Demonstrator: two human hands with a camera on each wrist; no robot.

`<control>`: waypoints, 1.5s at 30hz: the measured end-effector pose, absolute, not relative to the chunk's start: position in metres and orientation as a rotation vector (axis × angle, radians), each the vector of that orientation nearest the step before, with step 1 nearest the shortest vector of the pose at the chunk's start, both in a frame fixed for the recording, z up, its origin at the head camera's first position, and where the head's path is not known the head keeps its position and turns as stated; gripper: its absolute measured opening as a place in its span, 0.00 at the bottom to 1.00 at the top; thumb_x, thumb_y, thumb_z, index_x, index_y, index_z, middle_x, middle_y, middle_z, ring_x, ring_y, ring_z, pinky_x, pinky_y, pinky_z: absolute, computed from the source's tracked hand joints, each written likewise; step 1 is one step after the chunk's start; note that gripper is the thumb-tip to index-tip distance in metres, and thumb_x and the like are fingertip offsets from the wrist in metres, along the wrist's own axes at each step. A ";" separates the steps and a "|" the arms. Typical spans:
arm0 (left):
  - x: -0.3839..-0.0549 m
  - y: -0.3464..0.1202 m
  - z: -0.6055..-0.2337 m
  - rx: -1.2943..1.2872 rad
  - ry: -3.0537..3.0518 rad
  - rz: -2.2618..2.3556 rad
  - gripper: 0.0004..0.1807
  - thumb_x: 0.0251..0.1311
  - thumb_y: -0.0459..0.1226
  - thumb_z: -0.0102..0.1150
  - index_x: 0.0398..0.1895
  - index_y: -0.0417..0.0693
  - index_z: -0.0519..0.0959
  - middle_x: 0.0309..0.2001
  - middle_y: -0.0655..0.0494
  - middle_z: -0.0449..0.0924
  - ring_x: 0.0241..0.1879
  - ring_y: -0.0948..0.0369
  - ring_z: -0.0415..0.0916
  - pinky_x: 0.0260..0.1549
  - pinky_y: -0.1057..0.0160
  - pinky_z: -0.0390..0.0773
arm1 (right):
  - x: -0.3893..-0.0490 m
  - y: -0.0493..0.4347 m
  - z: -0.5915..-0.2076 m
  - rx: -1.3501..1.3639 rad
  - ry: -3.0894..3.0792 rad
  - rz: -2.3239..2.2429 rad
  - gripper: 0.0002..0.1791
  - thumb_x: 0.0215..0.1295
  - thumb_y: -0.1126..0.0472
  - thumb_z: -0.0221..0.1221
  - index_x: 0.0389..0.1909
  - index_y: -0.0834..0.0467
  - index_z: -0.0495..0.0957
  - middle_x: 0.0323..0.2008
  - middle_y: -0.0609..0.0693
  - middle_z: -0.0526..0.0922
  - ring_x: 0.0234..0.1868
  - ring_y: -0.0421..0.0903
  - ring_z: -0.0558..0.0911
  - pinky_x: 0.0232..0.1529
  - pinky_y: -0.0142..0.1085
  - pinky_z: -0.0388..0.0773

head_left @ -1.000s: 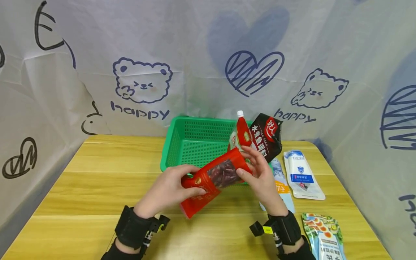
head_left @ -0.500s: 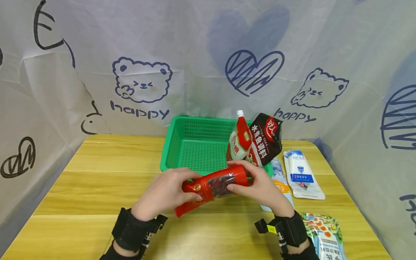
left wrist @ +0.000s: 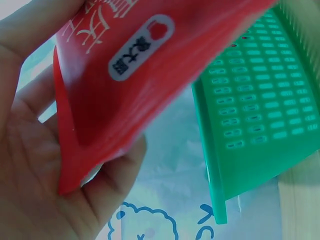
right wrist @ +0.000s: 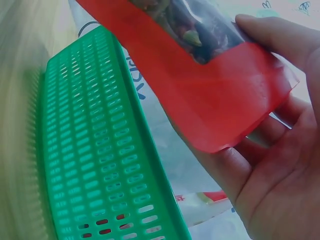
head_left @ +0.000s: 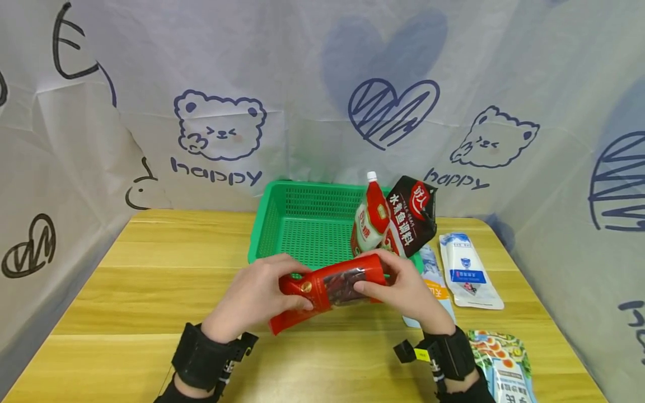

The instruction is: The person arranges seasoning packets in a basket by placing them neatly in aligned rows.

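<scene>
A red food pouch point(head_left: 322, 291) with a clear window over dark red dried contents is held by both hands above the front edge of a green basket point(head_left: 256, 240). My left hand point(head_left: 259, 294) grips its left end between thumb and fingers. At the other end, my right hand point(head_left: 410, 291) pinches it, thumb near the window and fingers behind. The pouch bows along its length, its right end a little higher. The left wrist view shows printing on the red pouch point(left wrist: 115, 95); its window edge appears beside my right hand point(right wrist: 280, 165) in the right wrist view.
In the basket's right side stand a red-and-white spouted pouch point(head_left: 371, 224) and a black seasoning pouch point(head_left: 414, 215). Right of it lie a blue-and-white packet point(head_left: 442, 305), a white packet point(head_left: 466, 274) and a green-and-blue pouch point(head_left: 504, 364). A patterned cloth point(head_left: 302, 84) hangs behind.
The right hand has come down with its end of the red pouch, so the pouch tilts less and bows more. In the last half second almost nothing has moved.
</scene>
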State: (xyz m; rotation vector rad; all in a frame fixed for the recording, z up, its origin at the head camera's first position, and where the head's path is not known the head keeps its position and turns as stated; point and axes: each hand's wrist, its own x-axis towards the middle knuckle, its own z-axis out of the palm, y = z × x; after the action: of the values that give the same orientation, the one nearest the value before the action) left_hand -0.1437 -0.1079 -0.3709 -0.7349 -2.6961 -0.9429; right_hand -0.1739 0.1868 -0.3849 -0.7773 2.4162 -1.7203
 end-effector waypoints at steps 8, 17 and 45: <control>-0.147 -0.112 -0.368 -0.521 -2.542 -1.073 0.41 0.44 0.45 0.86 0.64 0.46 0.79 0.52 0.54 0.79 0.48 0.56 0.79 0.40 0.60 0.85 | -0.175 0.188 -0.389 -0.718 2.424 -1.868 0.23 0.65 0.68 0.69 0.60 0.59 0.78 0.48 0.57 0.85 0.43 0.49 0.85 0.39 0.42 0.88; -0.151 -0.112 -0.367 -0.254 -2.433 -1.642 0.52 0.53 0.47 0.81 0.77 0.47 0.59 0.68 0.46 0.73 0.64 0.47 0.72 0.59 0.41 0.79 | -0.171 0.176 -0.391 -0.617 2.399 -2.133 0.23 0.65 0.70 0.68 0.60 0.63 0.77 0.46 0.49 0.86 0.43 0.46 0.86 0.43 0.38 0.88; -0.151 -0.117 -0.370 -0.444 -2.458 -1.617 0.24 0.55 0.39 0.79 0.53 0.47 0.81 0.42 0.54 0.87 0.37 0.57 0.83 0.34 0.60 0.86 | -0.172 0.172 -0.387 -0.967 2.598 -1.730 0.31 0.64 0.66 0.72 0.67 0.51 0.76 0.62 0.47 0.82 0.63 0.48 0.80 0.62 0.46 0.79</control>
State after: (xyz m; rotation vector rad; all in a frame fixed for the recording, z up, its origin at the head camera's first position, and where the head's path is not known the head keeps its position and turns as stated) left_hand -0.1512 -0.1169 -0.3696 -0.4442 -2.4585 -1.6168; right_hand -0.1718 0.1720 -0.3870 -0.9673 2.5983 -1.7298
